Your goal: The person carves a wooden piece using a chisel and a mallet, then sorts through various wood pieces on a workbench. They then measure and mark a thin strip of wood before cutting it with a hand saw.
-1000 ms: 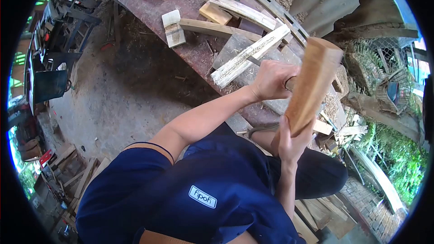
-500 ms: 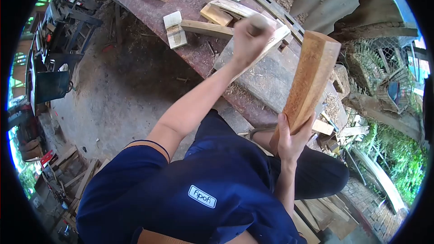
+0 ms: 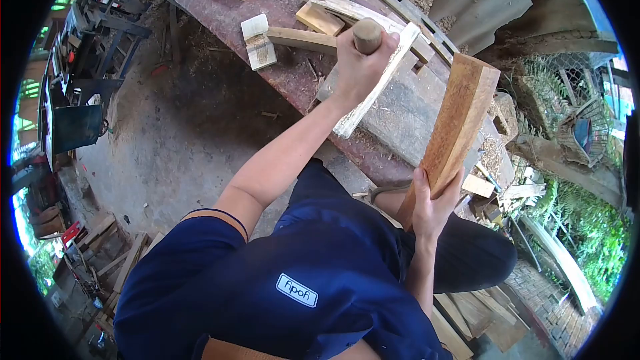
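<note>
My left hand (image 3: 360, 70) is wrapped around a round wooden tool handle (image 3: 367, 35), its blunt end facing up at me. Whatever the handle leads to is hidden beneath the fist. Below and beside this hand, a pale, rough-hewn strip of wood (image 3: 383, 85) lies slanted over a grey board (image 3: 407, 117) on the bench. My right hand (image 3: 437, 207) grips the lower part of a thick brown wooden block (image 3: 462, 117). The block tilts up and to the right, apart from the left hand.
The reddish bench (image 3: 213, 10) carries wood offcuts, a bar (image 3: 300, 39), a notched pale piece (image 3: 259, 41) and shavings. Corrugated sheeting (image 3: 490, 0) stands behind. More boards (image 3: 477, 317) lie low at the right. A dark green container (image 3: 75, 127) is at the left.
My left hand has shifted slightly left, and the handle's end now shows clearly. More of the pale strip's lower end shows. The block in my right hand has tipped slightly down and left.
</note>
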Demonstrator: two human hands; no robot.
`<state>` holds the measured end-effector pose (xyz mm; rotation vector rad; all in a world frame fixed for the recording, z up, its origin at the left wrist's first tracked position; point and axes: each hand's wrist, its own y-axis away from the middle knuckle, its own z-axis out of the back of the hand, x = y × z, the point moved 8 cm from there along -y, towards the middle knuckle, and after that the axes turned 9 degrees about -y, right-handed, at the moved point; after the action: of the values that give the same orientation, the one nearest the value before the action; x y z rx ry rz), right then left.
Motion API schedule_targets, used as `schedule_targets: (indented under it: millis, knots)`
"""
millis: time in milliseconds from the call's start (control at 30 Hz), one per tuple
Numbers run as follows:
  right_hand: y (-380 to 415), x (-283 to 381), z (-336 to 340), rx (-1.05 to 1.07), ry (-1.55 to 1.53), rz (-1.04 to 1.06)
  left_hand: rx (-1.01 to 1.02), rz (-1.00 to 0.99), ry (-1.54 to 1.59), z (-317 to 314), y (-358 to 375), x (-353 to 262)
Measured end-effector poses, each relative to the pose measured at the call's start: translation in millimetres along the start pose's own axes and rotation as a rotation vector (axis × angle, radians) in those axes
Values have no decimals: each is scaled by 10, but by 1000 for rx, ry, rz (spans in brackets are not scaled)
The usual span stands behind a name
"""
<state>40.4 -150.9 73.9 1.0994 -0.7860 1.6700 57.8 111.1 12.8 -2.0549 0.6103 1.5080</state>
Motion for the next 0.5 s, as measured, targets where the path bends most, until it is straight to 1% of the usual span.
schedule_targets:
  millis: [33, 100, 200, 267, 400, 500]
  knots:
    - [2, -5, 6, -3, 1, 0, -1, -32, -62, -18, 25, -13]
    - [8, -21, 14, -10, 21, 2, 3, -34, -55, -43, 56, -8]
    - [-8, -20, 9, -17, 19, 16, -6, -89, -130, -68, 84, -64]
    - [-42, 25, 8, -15, 29, 15, 13, -219, -250, -153, 127, -224]
    - [-105, 111, 9, -2, 10, 18, 21, -233, -239, -192, 101, -226]
    - [-127, 97, -3, -3, 27, 37, -7, -195, -198, -113, 31, -130]
